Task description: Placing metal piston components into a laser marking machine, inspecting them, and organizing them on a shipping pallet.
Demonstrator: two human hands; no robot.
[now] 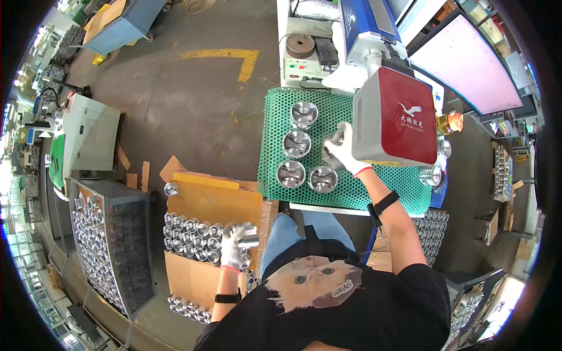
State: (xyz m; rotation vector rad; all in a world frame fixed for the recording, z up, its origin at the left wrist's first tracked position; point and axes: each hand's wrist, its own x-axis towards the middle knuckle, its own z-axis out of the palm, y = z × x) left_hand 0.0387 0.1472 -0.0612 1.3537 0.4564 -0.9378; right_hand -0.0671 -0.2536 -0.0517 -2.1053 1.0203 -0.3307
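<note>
In a white glove, my left hand (232,250) grips a shiny metal piston (250,235) low on the left, above a cardboard-lined stack of similar pistons (199,234). My right hand (346,153), gloved too, closes round another piston (335,138) on the green perforated mat (275,120), just left of the grey and red laser marking head (398,120). That head may hide part of what lies beneath it. Several more pistons (297,144) stand on the mat left of my right hand, their hollow sides facing up.
A control box (301,73) and a blue machine column (366,29) stand behind the mat. A monitor (468,64) and an amber bottle (449,123) are to the right. Far left, a wire-sided crate (126,245) holds many pistons; a white cabinet (91,131) stands beyond it.
</note>
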